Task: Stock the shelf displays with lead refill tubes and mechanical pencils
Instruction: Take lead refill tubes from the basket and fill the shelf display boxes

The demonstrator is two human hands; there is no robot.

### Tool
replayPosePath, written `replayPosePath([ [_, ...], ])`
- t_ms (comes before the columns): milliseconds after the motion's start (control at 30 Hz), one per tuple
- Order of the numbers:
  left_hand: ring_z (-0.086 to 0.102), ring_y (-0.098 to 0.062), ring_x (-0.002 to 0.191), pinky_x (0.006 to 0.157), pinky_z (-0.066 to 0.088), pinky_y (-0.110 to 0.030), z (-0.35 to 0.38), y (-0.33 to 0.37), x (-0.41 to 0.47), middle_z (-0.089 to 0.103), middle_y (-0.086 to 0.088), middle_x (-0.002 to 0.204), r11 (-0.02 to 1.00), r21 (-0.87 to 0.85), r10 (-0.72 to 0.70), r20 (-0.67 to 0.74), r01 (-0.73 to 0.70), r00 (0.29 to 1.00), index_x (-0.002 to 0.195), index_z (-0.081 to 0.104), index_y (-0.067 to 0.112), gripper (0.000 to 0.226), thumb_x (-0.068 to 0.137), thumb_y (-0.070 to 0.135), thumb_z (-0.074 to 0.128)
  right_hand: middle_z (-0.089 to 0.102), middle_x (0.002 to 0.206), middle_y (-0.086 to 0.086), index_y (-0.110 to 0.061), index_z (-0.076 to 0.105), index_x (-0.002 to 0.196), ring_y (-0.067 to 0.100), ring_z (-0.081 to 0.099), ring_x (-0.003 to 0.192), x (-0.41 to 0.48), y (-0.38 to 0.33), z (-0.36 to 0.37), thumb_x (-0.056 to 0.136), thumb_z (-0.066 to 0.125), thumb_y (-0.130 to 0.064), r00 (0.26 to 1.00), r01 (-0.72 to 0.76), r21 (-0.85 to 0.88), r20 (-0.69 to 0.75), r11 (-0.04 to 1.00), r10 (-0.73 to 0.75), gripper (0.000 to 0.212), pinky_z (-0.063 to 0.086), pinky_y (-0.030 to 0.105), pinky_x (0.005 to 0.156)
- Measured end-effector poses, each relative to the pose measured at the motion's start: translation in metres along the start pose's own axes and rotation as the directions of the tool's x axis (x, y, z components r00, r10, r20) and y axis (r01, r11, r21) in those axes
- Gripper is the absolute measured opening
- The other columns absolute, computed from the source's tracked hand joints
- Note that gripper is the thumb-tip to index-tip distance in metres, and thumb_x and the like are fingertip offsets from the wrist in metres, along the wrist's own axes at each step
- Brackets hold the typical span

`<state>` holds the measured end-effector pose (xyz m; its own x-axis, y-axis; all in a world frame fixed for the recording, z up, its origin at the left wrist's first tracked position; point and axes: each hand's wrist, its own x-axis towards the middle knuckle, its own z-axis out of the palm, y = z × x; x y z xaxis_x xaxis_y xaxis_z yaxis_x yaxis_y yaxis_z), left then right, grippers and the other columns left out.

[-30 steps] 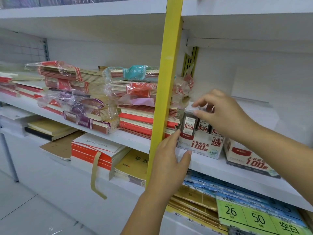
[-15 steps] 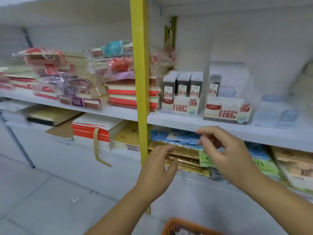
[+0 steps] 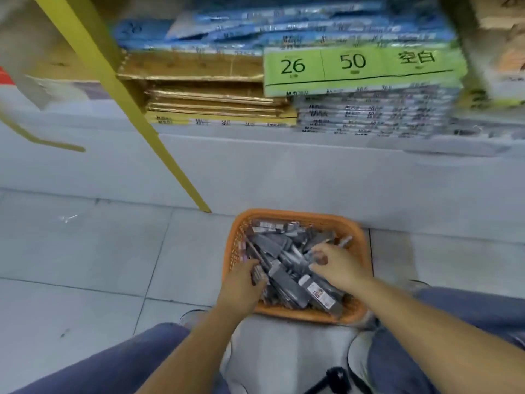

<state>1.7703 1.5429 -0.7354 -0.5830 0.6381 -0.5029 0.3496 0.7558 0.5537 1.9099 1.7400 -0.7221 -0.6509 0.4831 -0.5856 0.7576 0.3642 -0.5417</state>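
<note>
An orange plastic basket (image 3: 298, 216) stands on the floor tiles between my knees, filled with several grey lead refill tubes (image 3: 287, 268) with red-and-white labels. My left hand (image 3: 241, 285) reaches into the left side of the pile, its fingers curled round a few tubes. My right hand (image 3: 341, 267) is over the right side and pinches one tube between thumb and fingers; the tube's tip pokes out behind the hand. The shelf displays are out of view above.
A slanted yellow shelf post (image 3: 119, 89) meets the floor just left of the basket. On the bottom shelf lie gold paper packs (image 3: 204, 95), blue packs (image 3: 284, 29) and a green label (image 3: 355, 69) reading 26 and 50. A black stand (image 3: 332, 379) sits between my legs.
My view dropped from the shelf with the display boxes down to the floor. Both hands went from in front of the shelf edge into the orange basket and closed on tubes.
</note>
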Motion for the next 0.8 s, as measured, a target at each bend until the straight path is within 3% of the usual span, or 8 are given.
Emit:
replayPosePath([
  [100,0.056,-0.027,0.118,0.1,0.045,-0.037,0.016,-0.01,0.011,0.058,-0.011,0.131,0.994,-0.025,-0.104,-0.022,0.104,0.994,0.138,0.052,0.013,0.056,0.091,0.038,0.07,0.058,0.128,0.004,-0.019,0.052,0.131,0.016,0.056,0.11,0.008,0.014,0.023,0.083,0.073,-0.033,0.998,0.005,-0.083,0.057,0.997,0.0,0.054,0.045,0.029,0.085],
  [200,0.059,-0.028,0.112,0.095,0.048,-0.038,0.027,-0.014,0.019,0.062,-0.01,0.125,0.981,-0.05,-0.186,-0.015,0.186,0.982,0.135,0.052,0.012,0.06,0.088,0.044,0.071,0.051,0.138,0.004,-0.022,0.041,0.141,0.023,0.048,0.124,0.015,0.018,0.043,0.081,0.072,-0.045,1.0,-0.012,-0.109,0.019,0.994,0.015,0.071,0.042,0.035,0.099],
  [333,0.063,-0.025,0.106,0.086,0.05,-0.034,0.039,-0.008,0.029,0.067,-0.004,0.119,0.968,-0.068,-0.246,-0.079,0.241,0.966,0.127,0.056,0.019,0.056,0.085,0.055,0.068,0.055,0.133,0.007,-0.021,0.04,0.141,0.026,0.053,0.119,0.032,0.01,0.059,0.088,0.062,-0.051,0.992,-0.063,-0.096,-0.115,0.993,0.052,0.065,0.048,0.038,0.094],
  [467,0.066,-0.024,0.104,0.088,0.052,-0.034,0.045,0.001,0.034,0.07,-0.004,0.117,0.912,-0.275,-0.342,-0.092,0.306,0.935,0.131,0.049,0.018,0.062,0.083,0.045,0.076,0.062,0.122,0.004,-0.02,0.049,0.132,0.024,0.058,0.11,0.048,0.002,0.062,0.09,0.06,-0.046,0.984,-0.099,-0.163,-0.163,0.982,0.072,0.051,0.049,0.034,0.082],
  [567,0.066,-0.01,0.079,0.063,0.052,-0.015,0.044,-0.001,0.032,0.069,0.004,0.095,0.815,-0.426,-0.453,-0.045,0.393,0.89,0.129,0.047,0.017,0.058,0.082,0.028,0.079,0.063,0.117,0.004,-0.016,0.054,0.126,0.022,0.059,0.102,0.053,0.0,0.056,0.092,0.059,-0.04,0.993,-0.084,-0.145,-0.094,0.986,0.071,0.041,0.048,0.032,0.078],
  [600,0.064,-0.008,0.076,0.058,0.052,-0.016,0.043,-0.003,0.03,0.066,0.006,0.092,0.763,-0.48,-0.505,-0.025,0.433,0.863,0.126,0.048,0.015,0.054,0.081,0.018,0.079,0.062,0.115,0.004,-0.016,0.055,0.124,0.021,0.059,0.095,0.053,0.0,0.052,0.093,0.059,-0.038,0.995,-0.078,-0.116,-0.076,0.99,0.069,0.038,0.047,0.032,0.074],
  [700,0.072,-0.032,0.085,0.075,0.062,-0.047,0.039,-0.01,0.029,0.071,-0.013,0.1,0.562,-0.657,-0.577,0.123,0.502,0.808,0.116,0.057,0.008,0.037,0.083,0.004,0.071,0.06,0.108,0.0,-0.02,0.055,0.111,0.016,0.059,0.081,0.05,0.008,0.036,0.094,0.058,-0.033,0.994,-0.092,-0.029,-0.064,0.995,0.09,0.022,0.047,0.032,0.066],
  [800,0.073,-0.037,0.085,0.08,0.06,-0.058,0.031,-0.007,0.023,0.074,-0.016,0.099,0.423,-0.764,-0.535,0.223,0.488,0.814,0.108,0.064,0.006,0.02,0.089,0.003,0.064,0.064,0.099,-0.002,-0.021,0.056,0.106,0.011,0.06,0.077,0.039,0.02,0.021,0.094,0.058,-0.029,0.989,-0.123,0.069,-0.074,0.99,0.128,0.014,0.047,0.029,0.062],
])
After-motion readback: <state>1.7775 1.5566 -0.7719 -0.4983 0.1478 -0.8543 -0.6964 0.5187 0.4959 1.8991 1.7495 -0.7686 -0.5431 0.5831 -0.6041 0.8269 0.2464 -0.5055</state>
